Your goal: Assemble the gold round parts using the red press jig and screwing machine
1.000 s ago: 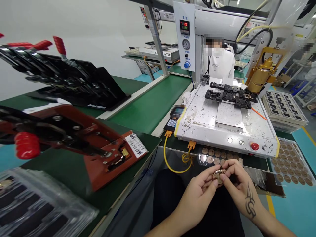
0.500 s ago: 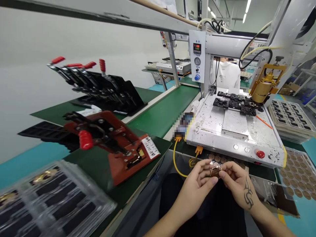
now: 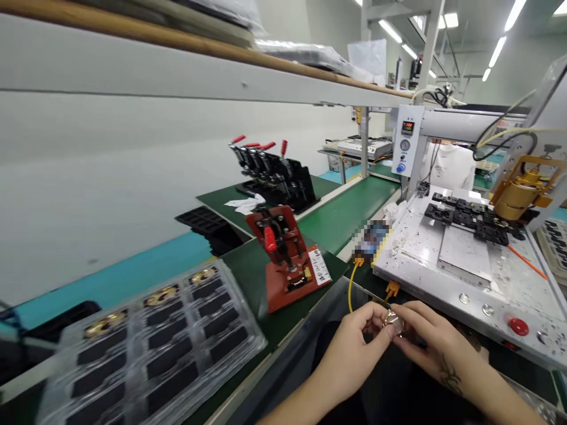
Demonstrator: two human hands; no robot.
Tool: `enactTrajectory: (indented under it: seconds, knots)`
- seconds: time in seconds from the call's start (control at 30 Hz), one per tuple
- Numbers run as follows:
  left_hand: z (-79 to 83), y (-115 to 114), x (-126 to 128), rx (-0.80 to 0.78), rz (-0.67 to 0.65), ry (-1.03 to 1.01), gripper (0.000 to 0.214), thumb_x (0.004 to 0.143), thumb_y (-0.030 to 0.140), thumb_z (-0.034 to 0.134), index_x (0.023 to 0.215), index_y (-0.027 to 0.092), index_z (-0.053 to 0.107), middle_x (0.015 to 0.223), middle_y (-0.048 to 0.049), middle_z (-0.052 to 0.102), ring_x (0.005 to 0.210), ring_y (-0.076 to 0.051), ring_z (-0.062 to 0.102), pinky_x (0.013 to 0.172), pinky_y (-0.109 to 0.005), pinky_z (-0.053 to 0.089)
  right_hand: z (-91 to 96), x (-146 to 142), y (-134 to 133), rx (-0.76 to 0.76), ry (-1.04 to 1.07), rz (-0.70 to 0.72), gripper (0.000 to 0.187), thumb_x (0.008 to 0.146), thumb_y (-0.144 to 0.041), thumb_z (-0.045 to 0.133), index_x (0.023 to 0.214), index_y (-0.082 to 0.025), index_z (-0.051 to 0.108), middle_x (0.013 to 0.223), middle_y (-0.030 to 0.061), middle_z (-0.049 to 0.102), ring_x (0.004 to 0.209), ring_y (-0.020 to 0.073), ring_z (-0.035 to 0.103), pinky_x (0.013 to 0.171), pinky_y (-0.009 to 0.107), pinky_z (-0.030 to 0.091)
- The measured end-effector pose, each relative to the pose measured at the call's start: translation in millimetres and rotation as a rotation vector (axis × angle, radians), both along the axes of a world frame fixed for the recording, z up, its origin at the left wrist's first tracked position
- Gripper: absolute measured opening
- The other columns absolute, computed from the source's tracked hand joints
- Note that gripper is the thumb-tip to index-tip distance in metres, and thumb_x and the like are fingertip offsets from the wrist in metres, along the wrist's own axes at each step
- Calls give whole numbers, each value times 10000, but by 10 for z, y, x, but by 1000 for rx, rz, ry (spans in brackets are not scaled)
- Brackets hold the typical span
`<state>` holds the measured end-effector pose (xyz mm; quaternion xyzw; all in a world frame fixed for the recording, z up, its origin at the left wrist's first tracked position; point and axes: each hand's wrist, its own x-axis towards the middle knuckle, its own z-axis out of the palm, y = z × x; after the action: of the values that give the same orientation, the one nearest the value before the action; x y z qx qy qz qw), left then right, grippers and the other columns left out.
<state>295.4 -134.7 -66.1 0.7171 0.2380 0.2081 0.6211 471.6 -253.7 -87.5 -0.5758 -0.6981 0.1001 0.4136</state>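
Low in the view, both hands meet over a small, round, gold-coloured metal case [image 3: 393, 321], shaped like a watch case, with a shiny face. My left hand [image 3: 361, 339] pinches it between thumb and fingers from the left. From the right, my right hand [image 3: 429, 333] grips its edge, and the fingers partly cover it. Left of the hands lies a clear plastic tray [image 3: 241, 295] with dark compartments; gold ring-shaped parts [image 3: 162, 297] sit in its far row. A red clamp fixture [image 3: 283, 289] with a red-handled lever stands between the tray and the hands.
A white bench machine [image 3: 411, 260] with black fixtures [image 3: 469, 215] and a gold cylinder [image 3: 518, 195] stands on the right. Black toggle clamps [image 3: 274, 171] are behind the red fixture. A green belt [image 3: 341, 212] runs backward. A shelf beam [image 3: 199, 88] crosses above. Beyond the machine is a person [image 3: 452, 165].
The view has swung left and shows more of the tray and less of the machine. The hands have closed in around the case, which has turned so that a shiny face shows.
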Motion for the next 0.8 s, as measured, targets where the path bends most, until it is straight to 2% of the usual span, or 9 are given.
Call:
enactTrajectory:
  seconds: [0.13, 0.27, 0.3, 0.37, 0.43, 0.5, 0.6, 0.7, 0.8]
  knots:
    - [388, 255, -233, 264, 11, 0, 140, 934, 322, 702, 1014, 219, 752, 957, -46, 779, 838, -204, 686, 770, -296, 532, 100, -49, 246, 141, -53, 42, 514, 952, -124, 679, 1421, -312, 582, 1031, 46, 729, 793, 185, 712, 710, 291, 615]
    - [772, 901, -509, 818, 426, -177, 251, 1008, 392, 599, 862, 218, 707, 828, -56, 708, 773, -209, 625, 767, -332, 502, 147, -101, 461, 164, 63, -42, 402, 907, -161, 680, 1285, -290, 635, 873, 4, 665, 656, 169, 625, 649, 309, 579]
    - [821, 1077, -565, 945, 428, -197, 306, 1014, 401, 570, 788, 223, 674, 773, -57, 674, 752, -214, 595, 771, -349, 490, 156, -104, 501, 159, 79, -51, 387, 904, -171, 676, 1271, -287, 635, 870, 3, 660, 660, 170, 620, 649, 313, 573]
    - [861, 1367, -639, 1102, 292, -135, 425, 1014, 415, 539, 625, 244, 560, 627, -29, 564, 661, -206, 516, 745, -362, 460, 168, -101, 570, 157, 83, -35, 377, 913, -182, 668, 1274, -283, 621, 872, 4, 653, 676, 174, 626, 644, 311, 564]
    - [880, 1538, -658, 1124, 214, -88, 525, 1001, 437, 551, 528, 253, 418, 529, 11, 428, 572, -182, 416, 688, -356, 421, 170, -100, 643, 172, 67, -22, 376, 929, -185, 663, 1287, -280, 603, 861, -1, 635, 687, 173, 636, 639, 304, 560]
    - [959, 1617, -632, 1092, 278, -131, 561, 1006, 455, 550, 525, 251, 346, 520, 34, 362, 538, -162, 358, 635, -337, 383, 169, -127, 755, 195, 32, -23, 373, 935, -183, 667, 1289, -277, 596, 834, -15, 610, 675, 166, 634, 632, 293, 552]
    - [1259, 1762, -572, 984, 455, -250, 463, 1048, 461, 512, 648, 240, 439, 617, 28, 462, 597, -156, 458, 646, -304, 412, 169, -237, 1046, 207, -19, 3, 350, 921, -187, 681, 1255, -265, 613, 801, -32, 588, 636, 148, 605, 624, 282, 537]
    - [1569, 2087, -629, 765, 628, -267, 292, 1073, 432, 480, 888, 218, 554, 794, -13, 635, 749, -174, 630, 770, -308, 508, 126, -372, 1421, 184, -18, 59, 291, 899, -214, 688, 1186, -236, 642, 783, -36, 577, 626, 142, 584, 603, 269, 516]
    - [1539, 2382, -915, 677, 754, -145, 226, 1054, 409, 515, 1082, 197, 587, 998, -82, 716, 864, -211, 694, 838, -349, 527, -19, -438, 1715, 125, 10, 55, 242, 914, -238, 653, 1153, -208, 654, 786, -28, 572, 651, 145, 578, 617, 265, 505]
